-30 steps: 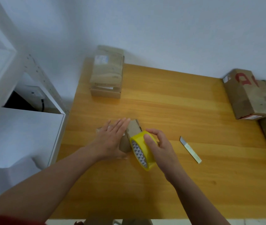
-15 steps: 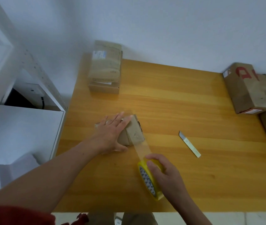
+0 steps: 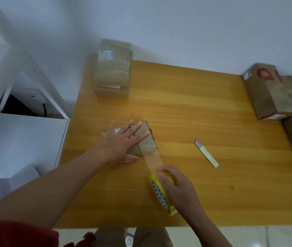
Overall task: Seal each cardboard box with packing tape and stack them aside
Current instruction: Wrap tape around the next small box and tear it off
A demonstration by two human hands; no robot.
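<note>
Left hand (image 3: 122, 141) flat, fingers spread, pressing small cardboard box (image 3: 148, 146) onto wooden table (image 3: 177, 107). Right hand (image 3: 176, 187) nearer the body, fingers curled round yellow packing-tape roll (image 3: 160, 194); clear tape strip (image 3: 153, 161) stretched taut from roll up to box end. Beyond right hand, to its right: loose cutter blade (image 3: 206, 153). Far past left hand: stack of cardboard boxes (image 3: 113, 72). Far right of right hand: larger red-printed cartons (image 3: 273, 93).

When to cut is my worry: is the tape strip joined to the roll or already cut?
Joined. The clear strip runs unbroken from the small box to the yellow roll in the right hand.
</note>
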